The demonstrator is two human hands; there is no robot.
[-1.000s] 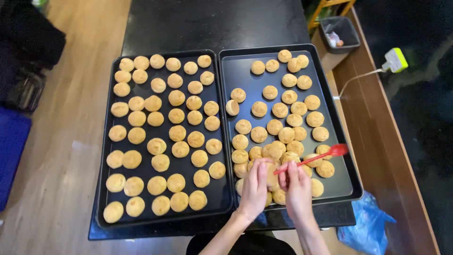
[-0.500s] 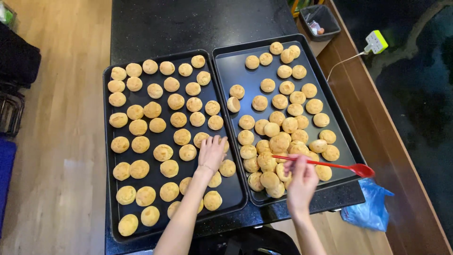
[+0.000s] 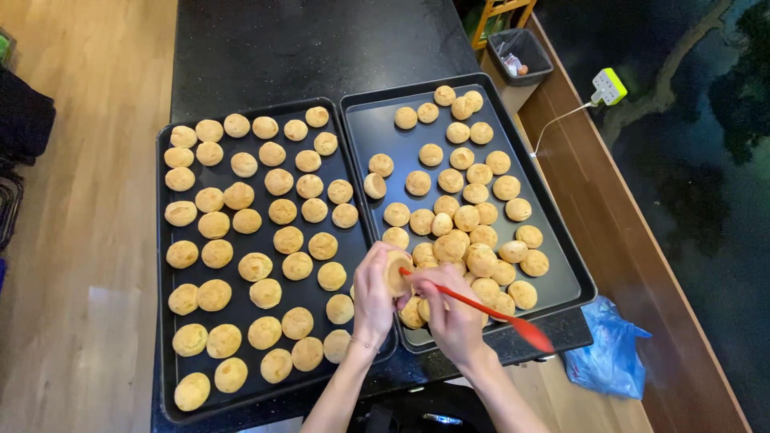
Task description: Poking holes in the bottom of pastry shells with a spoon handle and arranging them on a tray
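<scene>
Black counter: puff (image 3: 395,271) in left hand (image 3: 373,297), spatula (image 3: 481,309) tip seemingly touching.

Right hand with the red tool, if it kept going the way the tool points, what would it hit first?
The right hand aims the red tool up-left into the pastry held by the left hand; the tip looks already at it.

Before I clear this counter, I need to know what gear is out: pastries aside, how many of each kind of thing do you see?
Black baking trays: 2
Red spatula: 1
Blue plastic bag: 1
Small grey bin: 1
White and green plug adapter: 1
Total: 6
</scene>
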